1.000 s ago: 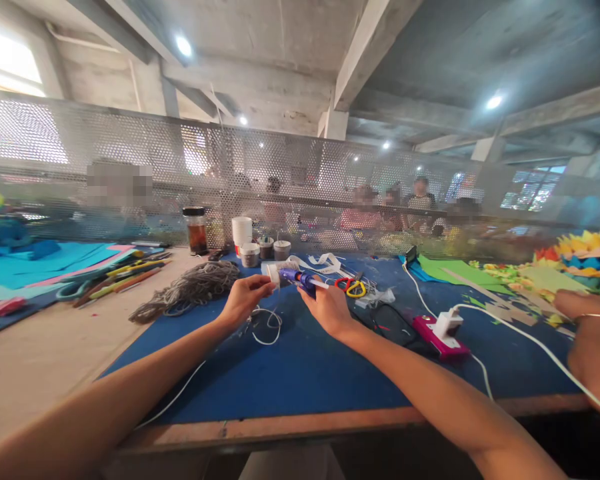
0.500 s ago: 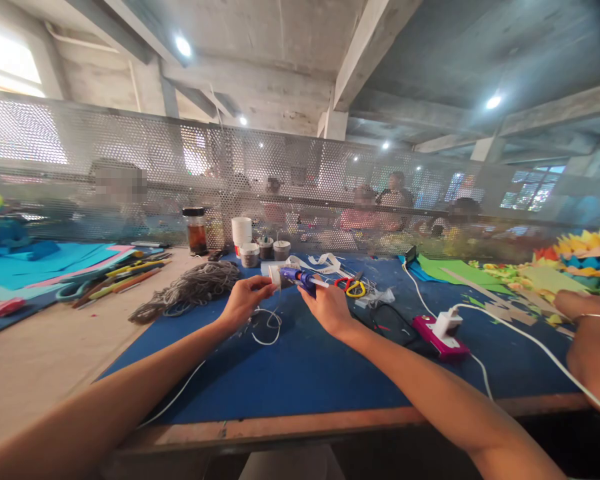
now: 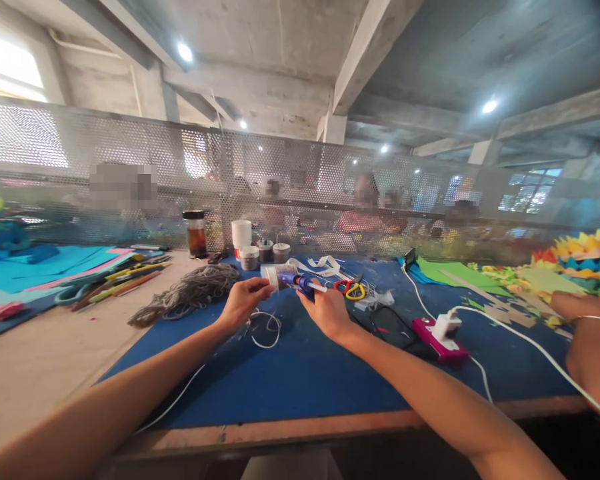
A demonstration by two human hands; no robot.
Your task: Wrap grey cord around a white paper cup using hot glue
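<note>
Pinching a pale cup (image 3: 274,275), the left hand (image 3: 243,303) sits just left of the blue glue gun (image 3: 305,286), whose long axis points leftward from the gripping right hand (image 3: 329,312).

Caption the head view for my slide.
Right hand holding a purple glue gun, left hand holding a pale cup-like piece, above a blue work surface.

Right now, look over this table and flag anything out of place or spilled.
No spill shows. Two messy spots: the grey yarn hank sprawls in a tangle over the edge of the blue mat, and tan paper scraps lie strewn at right, beside the green paper.
</note>
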